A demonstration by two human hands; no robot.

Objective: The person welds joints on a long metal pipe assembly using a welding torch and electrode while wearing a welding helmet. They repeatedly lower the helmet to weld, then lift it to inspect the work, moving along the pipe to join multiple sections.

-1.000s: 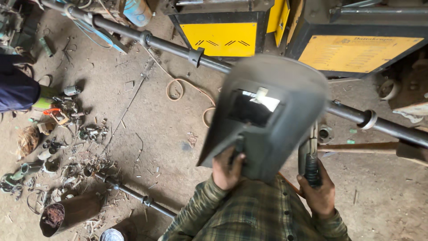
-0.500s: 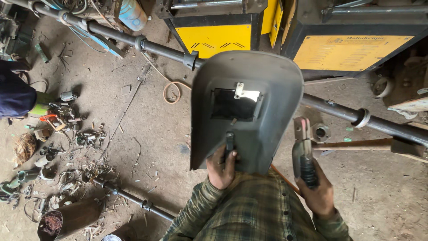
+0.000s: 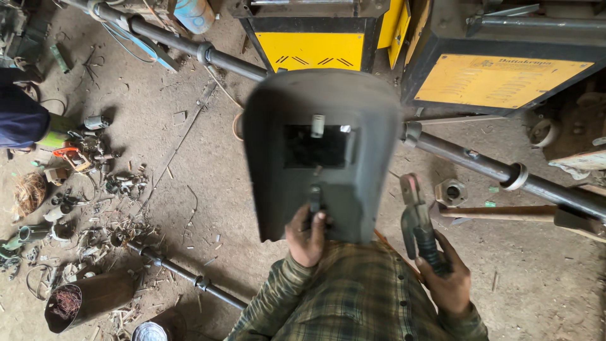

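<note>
**A:** So the person's left hand (image 3: 307, 235) is wrapped tight round the handle of a grey welding shield (image 3: 322, 151), holding it up flat toward the camera, dark window in the middle. The right hand (image 3: 445, 278) is closed on an electrode holder (image 3: 416, 218), clamp end pointing up, no rod visible in it as far as I can tell.

**B:** Best bet is probably to keep the shield square to the face and the holder steady, clear of the long steel pipe (image 3: 480, 165) lying just past it.

**A:** Floor's a mess though. Bare dirt floor (image 3: 189, 158), scrap bits and wire (image 3: 95, 189) strewn on the left, a rusty can (image 3: 88, 298) on its side, two yellow-panelled machines (image 3: 315, 47) up top.

**B:** Someone else's dark sleeve (image 3: 22, 117) is at the far left edge too.
</note>
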